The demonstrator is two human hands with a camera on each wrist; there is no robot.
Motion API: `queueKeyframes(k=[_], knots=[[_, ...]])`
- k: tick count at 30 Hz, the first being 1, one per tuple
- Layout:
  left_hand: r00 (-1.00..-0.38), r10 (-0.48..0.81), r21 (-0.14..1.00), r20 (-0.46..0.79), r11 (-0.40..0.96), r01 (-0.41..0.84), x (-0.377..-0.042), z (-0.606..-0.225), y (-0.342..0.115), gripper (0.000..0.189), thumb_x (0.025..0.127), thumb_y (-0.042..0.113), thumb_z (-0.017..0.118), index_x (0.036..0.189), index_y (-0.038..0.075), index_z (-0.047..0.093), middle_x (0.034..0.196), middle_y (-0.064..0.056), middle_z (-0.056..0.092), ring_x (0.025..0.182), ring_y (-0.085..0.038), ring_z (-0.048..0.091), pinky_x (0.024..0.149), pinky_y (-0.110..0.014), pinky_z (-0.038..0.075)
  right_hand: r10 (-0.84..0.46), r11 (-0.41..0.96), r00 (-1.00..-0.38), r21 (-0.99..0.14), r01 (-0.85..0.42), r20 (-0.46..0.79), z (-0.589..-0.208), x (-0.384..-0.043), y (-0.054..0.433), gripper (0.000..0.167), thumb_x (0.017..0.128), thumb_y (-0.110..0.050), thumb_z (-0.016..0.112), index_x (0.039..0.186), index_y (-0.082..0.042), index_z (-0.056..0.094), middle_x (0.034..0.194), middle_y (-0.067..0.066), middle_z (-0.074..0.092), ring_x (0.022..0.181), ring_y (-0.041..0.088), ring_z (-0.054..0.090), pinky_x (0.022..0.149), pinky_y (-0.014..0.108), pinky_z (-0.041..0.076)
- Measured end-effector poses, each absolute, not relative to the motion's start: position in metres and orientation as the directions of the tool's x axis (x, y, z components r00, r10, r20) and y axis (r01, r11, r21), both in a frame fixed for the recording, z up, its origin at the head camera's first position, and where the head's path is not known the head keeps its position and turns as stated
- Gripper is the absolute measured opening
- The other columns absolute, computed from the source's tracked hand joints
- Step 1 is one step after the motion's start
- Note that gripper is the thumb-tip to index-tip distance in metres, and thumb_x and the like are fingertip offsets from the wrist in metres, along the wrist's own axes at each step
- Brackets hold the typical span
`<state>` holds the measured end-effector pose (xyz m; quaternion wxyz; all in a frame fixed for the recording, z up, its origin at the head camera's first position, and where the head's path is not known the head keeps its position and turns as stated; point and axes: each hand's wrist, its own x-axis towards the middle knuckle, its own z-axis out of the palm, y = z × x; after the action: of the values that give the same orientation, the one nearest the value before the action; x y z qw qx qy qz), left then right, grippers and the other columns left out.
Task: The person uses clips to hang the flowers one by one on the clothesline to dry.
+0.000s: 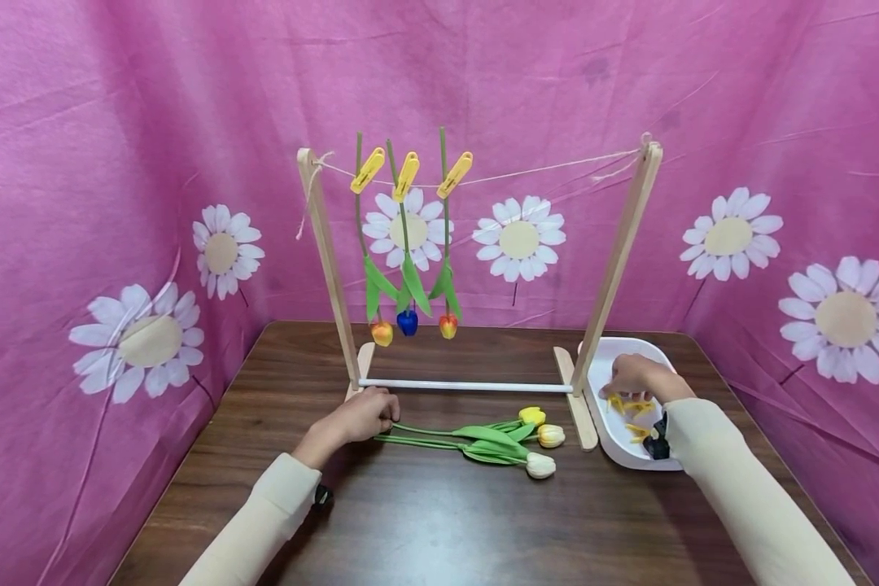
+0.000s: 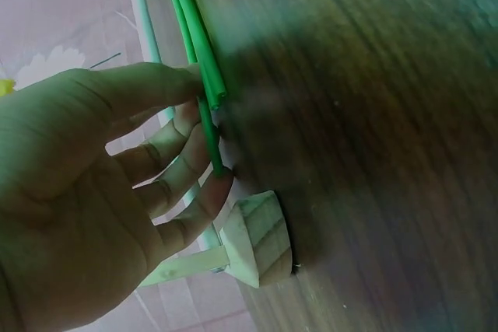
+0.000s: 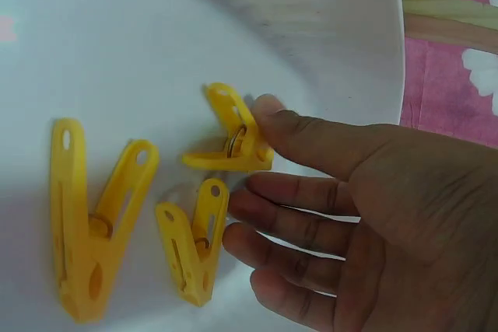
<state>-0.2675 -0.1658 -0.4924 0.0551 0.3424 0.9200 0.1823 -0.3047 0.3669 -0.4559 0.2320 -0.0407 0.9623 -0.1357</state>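
Three artificial tulips lie on the table, with a yellow bloom (image 1: 531, 416), a yellow-and-white bloom (image 1: 551, 436) and a white bloom (image 1: 540, 465). My left hand (image 1: 362, 415) is at their stem ends, pinching one green stem (image 2: 208, 134) between thumb and fingers. Two other stem ends (image 2: 217, 99) lie beside the thumb tip. Inside the white tub (image 1: 615, 346), my right hand (image 3: 342, 192) has thumb and fingertips around one end of a yellow clothespin (image 3: 233, 134). A larger-looking clothespin (image 3: 85, 231) and another clothespin (image 3: 191, 242) lie close by.
A wooden stand (image 1: 617, 268) carries a string (image 1: 542, 171) across its top. Three tulips hang bloom-down from it by yellow clothespins, including a blue tulip (image 1: 407, 323). A white rod (image 1: 465, 386) joins the stand's feet. Pink cloth (image 1: 439, 65) with daisies surrounds the table.
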Motion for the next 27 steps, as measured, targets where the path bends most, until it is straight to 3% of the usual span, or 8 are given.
queueKeyframes(k=[8, 13, 18, 23, 27], knots=[[-0.793, 0.609, 0.494, -0.007, 0.692, 0.527, -0.269, -0.492, -0.168, 0.008, 0.098, 0.004, 0.07, 0.095, 0.011, 0.067, 0.097, 0.001, 0.061, 0.084, -0.008, 0.054, 0.074, -0.025, 0.05, -0.192, 0.952, -0.92, -0.293, -0.09, -0.343, -0.459, -0.308, 0.367, 0.014, 0.086, -0.012, 0.078, 0.084, -0.003, 0.067, 0.076, 0.005, 0.061, 0.071, 0.017, 0.058, 0.063, 0.03, 0.054], [-0.806, 0.592, 0.542, -0.025, 0.685, 0.487, -0.269, -0.489, -0.169, 0.004, 0.1, 0.007, 0.068, 0.098, 0.009, 0.066, 0.094, 0.003, 0.068, 0.081, -0.006, 0.056, 0.074, -0.025, 0.051, -0.243, 0.95, -0.933, -0.257, -0.175, -0.264, -0.461, -0.31, 0.369, 0.011, 0.084, -0.011, 0.076, 0.084, -0.002, 0.069, 0.078, 0.006, 0.063, 0.074, 0.019, 0.056, 0.067, 0.03, 0.047], [-0.814, 0.581, 0.574, -0.005, 0.668, 0.473, -0.27, -0.488, -0.17, 0.007, 0.102, 0.012, 0.07, 0.096, 0.015, 0.071, 0.09, 0.005, 0.073, 0.076, -0.003, 0.059, 0.072, -0.024, 0.053, -0.294, 0.934, -0.933, -0.267, -0.236, -0.206, -0.458, -0.307, 0.369, 0.007, 0.081, -0.009, 0.072, 0.084, -0.006, 0.067, 0.079, 0.006, 0.062, 0.075, 0.02, 0.055, 0.069, 0.032, 0.046], [-0.824, 0.565, 0.641, 0.044, 0.617, 0.457, -0.27, -0.482, -0.17, 0.007, 0.101, 0.016, 0.073, 0.095, 0.014, 0.075, 0.092, 0.003, 0.076, 0.077, -0.003, 0.061, 0.072, -0.023, 0.053, -0.303, 0.922, -0.938, -0.302, -0.243, -0.167, -0.451, -0.304, 0.366, 0.006, 0.09, -0.008, 0.067, 0.09, -0.004, 0.061, 0.083, 0.013, 0.067, 0.077, 0.023, 0.057, 0.072, 0.035, 0.046], [-0.853, 0.521, 0.753, 0.019, 0.554, 0.355, -0.269, -0.48, -0.17, 0.008, 0.1, 0.019, 0.075, 0.096, 0.012, 0.075, 0.086, 0.002, 0.072, 0.073, -0.006, 0.061, 0.069, -0.023, 0.053, -0.308, 0.906, -0.937, -0.352, -0.236, -0.163, -0.452, -0.303, 0.366, 0.007, 0.101, -0.006, 0.059, 0.098, 0.0, 0.056, 0.084, 0.017, 0.072, 0.072, 0.02, 0.059, 0.067, 0.033, 0.047]])
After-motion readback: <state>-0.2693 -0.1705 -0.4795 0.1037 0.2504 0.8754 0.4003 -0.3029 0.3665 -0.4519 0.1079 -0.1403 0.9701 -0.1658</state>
